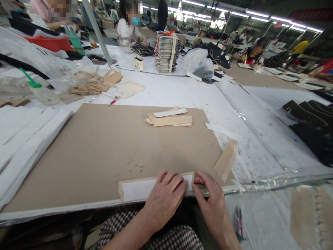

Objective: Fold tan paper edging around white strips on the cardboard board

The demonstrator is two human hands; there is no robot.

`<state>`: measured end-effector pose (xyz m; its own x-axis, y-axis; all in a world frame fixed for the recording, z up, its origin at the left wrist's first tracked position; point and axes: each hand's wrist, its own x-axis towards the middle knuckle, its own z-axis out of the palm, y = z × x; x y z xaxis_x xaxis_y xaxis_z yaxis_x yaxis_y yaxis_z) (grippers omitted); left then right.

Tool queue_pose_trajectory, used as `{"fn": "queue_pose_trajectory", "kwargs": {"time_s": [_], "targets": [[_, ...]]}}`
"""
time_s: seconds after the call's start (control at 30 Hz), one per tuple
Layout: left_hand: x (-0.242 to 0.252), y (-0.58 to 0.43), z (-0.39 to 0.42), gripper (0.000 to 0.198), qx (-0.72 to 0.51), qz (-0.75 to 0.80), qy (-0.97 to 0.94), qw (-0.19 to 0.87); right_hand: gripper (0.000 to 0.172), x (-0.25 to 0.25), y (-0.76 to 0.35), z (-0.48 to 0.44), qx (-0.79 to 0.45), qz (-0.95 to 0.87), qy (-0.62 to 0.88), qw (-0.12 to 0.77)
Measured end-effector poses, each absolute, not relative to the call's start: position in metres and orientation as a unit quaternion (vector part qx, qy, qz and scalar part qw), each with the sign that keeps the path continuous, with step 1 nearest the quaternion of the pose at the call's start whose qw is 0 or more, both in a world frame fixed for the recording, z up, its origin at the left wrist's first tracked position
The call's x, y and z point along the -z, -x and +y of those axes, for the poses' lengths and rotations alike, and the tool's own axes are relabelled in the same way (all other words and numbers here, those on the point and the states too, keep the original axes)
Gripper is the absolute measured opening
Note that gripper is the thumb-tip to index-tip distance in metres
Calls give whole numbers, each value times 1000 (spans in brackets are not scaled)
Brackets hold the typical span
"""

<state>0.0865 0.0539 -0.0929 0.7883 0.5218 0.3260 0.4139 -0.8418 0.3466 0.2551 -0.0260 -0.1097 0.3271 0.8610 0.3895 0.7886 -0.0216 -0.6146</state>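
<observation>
A beige fabric strip with a white backing piece point(139, 189) lies along the front edge of a brown board point(99, 149). Bent and close together, the fingers of my left hand point(166, 198) press the strip down near its right part. My right hand point(210, 198) pinches the strip's right end between thumb and fingers, where the beige edge stands up a little. Farther back on the board rests a small pile of similar beige and white strips point(171, 120). The fingertips of my left hand hide part of the white piece.
White sheets point(23, 139) are stacked at the left, near a glue bottle with a green nozzle point(43, 91). A loose beige piece point(226, 159) overlaps the board's right edge. Snips point(238, 222) lie at lower right. Behind stands a tied stack point(168, 53); several people work beyond.
</observation>
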Motion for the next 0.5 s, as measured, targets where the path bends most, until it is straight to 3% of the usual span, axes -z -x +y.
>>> {"fn": "queue_pose_trajectory", "kwargs": {"time_s": [0.5], "targets": [[90, -88, 55, 20, -208, 251, -939, 110, 34, 119, -261, -41, -39, -607, 696, 381]]}}
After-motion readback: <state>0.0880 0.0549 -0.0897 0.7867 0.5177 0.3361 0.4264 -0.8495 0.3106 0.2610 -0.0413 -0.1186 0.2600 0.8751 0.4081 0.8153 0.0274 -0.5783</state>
